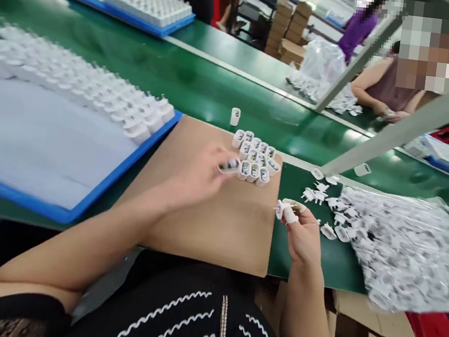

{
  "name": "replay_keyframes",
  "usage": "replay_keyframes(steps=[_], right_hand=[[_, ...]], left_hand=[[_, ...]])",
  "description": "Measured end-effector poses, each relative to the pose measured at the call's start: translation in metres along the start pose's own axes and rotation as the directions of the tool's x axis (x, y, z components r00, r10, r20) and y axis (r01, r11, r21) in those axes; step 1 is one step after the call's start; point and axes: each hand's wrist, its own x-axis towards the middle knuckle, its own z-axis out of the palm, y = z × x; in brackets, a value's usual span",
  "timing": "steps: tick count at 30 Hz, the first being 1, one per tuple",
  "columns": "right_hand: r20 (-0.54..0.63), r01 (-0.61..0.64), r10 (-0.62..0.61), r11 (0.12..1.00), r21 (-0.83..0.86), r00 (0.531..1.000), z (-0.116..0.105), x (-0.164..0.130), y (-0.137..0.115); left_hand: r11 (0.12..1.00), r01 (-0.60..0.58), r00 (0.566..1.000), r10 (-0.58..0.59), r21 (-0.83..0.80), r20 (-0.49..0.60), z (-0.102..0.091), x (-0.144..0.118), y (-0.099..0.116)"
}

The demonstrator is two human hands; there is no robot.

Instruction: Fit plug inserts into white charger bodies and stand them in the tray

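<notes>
1. A brown board [209, 231] is laid on the green counter [345, 266], nearest the person's body.
2. By the right hand [306, 234], a white plug top [280, 210] is pinched between thumb and fingers, just past the board's right edge.
3. By the left hand [203, 174], blurred, a white casing [230, 165] is gripped at the fingertips above the board.
4. To the right, a clear bag [417, 255] is filled with white pieces; loose plug tops [319, 196] are scattered beside it.
5. To the left, white chargers [95, 89] are lined up in rows in a blue tray [71, 210].
6. At the board's far right corner, open-topped casings [254, 158] are grouped close together; a single casing [235, 117] is set apart beyond them.
7. Farther off, a second tray [167, 29] is loaded with white pieces, and small things are handled by a co-worker [395, 90].
</notes>
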Motion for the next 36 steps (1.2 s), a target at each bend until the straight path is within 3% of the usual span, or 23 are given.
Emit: replay_keyframes(steps=[3,6,11,15,17,22,25,36], right_hand=[[0.111,0.094,-0.079,0.987,-0.134,0.991,0.019,-0.004,0.001],[0.275,0.306,-0.213,0.88,-0.364,0.938,0.034,-0.012,-0.004],[0.529,0.635,-0.362,0.538,-0.555,0.768,0.057,-0.021,-0.016],[0.659,0.758,-0.376,0.317,-0.57,0.652,0.075,-0.023,-0.017],[0.702,0.788,-0.358,0.257,-0.56,0.616,0.082,-0.021,-0.016],[0.757,0.822,-0.321,0.241,-0.516,0.569,0.086,-0.015,-0.017],[0.753,0.835,-0.36,0.229,-0.501,0.55,0.085,-0.013,-0.019],[0.734,0.813,-0.353,0.193,-0.549,0.58,0.093,-0.015,-0.02]], left_hand=[[0.989,-0.071,0.98,0.094,-0.132,0.174,0.023,-0.053,0.024],[0.985,-0.028,0.962,0.072,-0.168,0.263,0.038,-0.073,0.018],[0.931,0.099,0.983,-0.035,-0.35,0.183,0.047,-0.076,-0.006],[0.91,0.103,0.988,-0.047,-0.403,0.147,0.051,-0.078,-0.011],[0.909,0.105,0.988,-0.047,-0.404,0.15,0.052,-0.079,-0.012],[0.904,0.103,0.986,-0.038,-0.415,0.162,0.049,-0.077,-0.012],[0.904,0.111,0.984,-0.042,-0.413,0.172,0.048,-0.075,-0.012],[0.913,0.104,0.988,-0.048,-0.395,0.148,0.051,-0.077,-0.013]])
